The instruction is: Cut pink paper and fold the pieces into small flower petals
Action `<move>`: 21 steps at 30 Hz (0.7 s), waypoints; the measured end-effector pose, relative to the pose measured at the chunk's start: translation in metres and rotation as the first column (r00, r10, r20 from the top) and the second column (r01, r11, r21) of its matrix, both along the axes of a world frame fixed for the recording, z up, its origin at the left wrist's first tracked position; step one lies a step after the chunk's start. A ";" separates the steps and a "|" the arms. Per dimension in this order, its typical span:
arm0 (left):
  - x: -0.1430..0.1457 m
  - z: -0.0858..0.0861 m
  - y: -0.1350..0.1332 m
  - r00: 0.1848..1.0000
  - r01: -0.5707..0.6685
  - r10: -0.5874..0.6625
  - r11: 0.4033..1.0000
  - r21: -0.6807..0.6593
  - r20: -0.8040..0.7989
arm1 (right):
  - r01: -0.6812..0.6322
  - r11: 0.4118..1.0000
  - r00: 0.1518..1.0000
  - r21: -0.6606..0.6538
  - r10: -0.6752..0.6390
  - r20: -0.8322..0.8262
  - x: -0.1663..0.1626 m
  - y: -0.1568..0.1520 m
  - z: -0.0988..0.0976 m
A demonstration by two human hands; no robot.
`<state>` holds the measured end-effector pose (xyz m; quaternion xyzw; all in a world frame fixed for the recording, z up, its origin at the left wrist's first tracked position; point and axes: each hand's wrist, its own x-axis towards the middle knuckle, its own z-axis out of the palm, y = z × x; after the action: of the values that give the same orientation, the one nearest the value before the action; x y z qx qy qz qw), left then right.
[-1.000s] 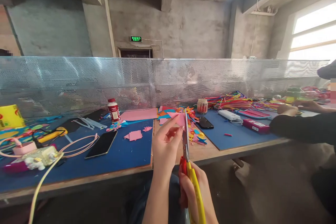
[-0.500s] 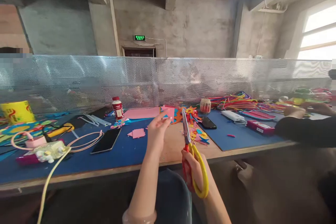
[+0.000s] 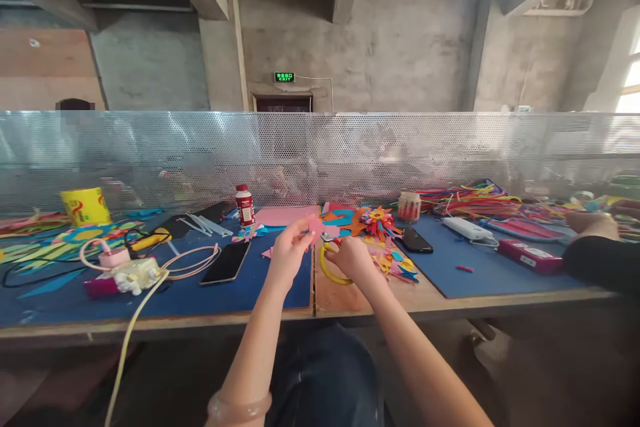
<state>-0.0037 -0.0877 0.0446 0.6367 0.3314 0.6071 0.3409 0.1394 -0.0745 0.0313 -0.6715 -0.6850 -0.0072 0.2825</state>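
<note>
Between thumb and fingers, my left hand [image 3: 286, 255] pinches a small piece of pink paper [image 3: 314, 227] above the table. Close by on its right, my right hand [image 3: 354, 259] grips a pair of scissors [image 3: 330, 269] by the yellow and red handles. Their blades point left toward the pink paper and are mostly hidden, so I cannot tell whether they touch it. Beyond the hands lie a larger pink sheet [image 3: 280, 216] and a many-coloured paper flower [image 3: 379, 221]. Coloured paper scraps [image 3: 399, 264] are scattered right of my right hand.
A black phone [image 3: 226, 263] lies left, near a cable-wrapped charger [image 3: 134, 275]. A red-capped bottle [image 3: 245, 205] and a glass jar [image 3: 409, 206] stand farther back. Another phone [image 3: 417, 240] and a white power strip [image 3: 467, 229] lie right. A co-worker's dark sleeve [image 3: 595, 265] reaches in.
My left hand has taken a piece of pink paper. My right hand has moved forward and tipped the upright scissors over toward it. The whole view has swung slightly left.
</note>
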 end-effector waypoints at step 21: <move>-0.047 -0.054 0.028 0.970 -0.096 0.071 0.991 -0.098 -0.234 | -0.535 0.834 0.672 -0.136 0.323 -0.667 -0.022 0.022 -0.018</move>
<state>-0.0511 -0.0593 -0.0093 0.6686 0.4277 0.5242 0.3087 0.1169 -0.0523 0.0129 -0.4892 -0.6850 0.3919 0.3714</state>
